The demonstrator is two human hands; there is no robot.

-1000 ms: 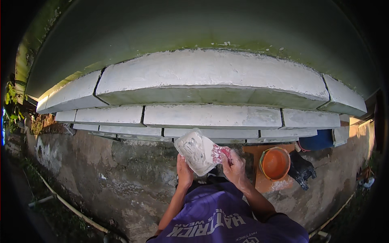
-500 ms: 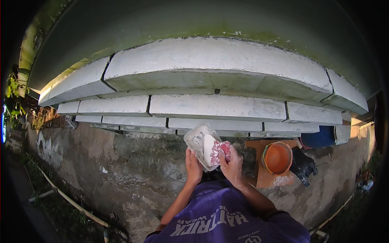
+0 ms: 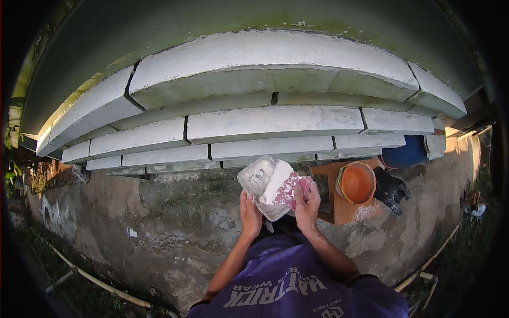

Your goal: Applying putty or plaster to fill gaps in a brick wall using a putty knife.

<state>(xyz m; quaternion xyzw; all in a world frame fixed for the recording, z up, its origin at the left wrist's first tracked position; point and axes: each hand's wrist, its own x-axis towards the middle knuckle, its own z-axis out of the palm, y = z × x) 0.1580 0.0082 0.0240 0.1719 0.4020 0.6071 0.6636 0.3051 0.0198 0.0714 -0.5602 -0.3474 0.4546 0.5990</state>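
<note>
White slabs up top, tray and pink tool in hands mid-frame

Gray-green wall [image 3: 254, 18] fills the top edge. White-topped slabs [image 3: 275, 122] in stepped rows, dark gaps between, curve across the upper half. Stained ground [image 3: 175, 212] below. Purple shirt [image 3: 275, 270], bottom center. Pale pipe [image 3: 101, 285] runs along lower left. Brown board [image 3: 342, 208] right of center, orange bucket [image 3: 359, 183] on it; black bag [image 3: 389, 191] just beside. Blue tub [image 3: 405, 153] farther upper right. Clear tray [image 3: 256, 178], smeared white, sits tilted at center, held up. Left hand [image 3: 250, 213] holds its lower left edge, fingers nearly straight, tips partly hidden. Right hand [image 3: 307, 208] is curled closed on the pink tool [image 3: 292, 192], thumb on top; white-coated edge slants across tray.
</note>
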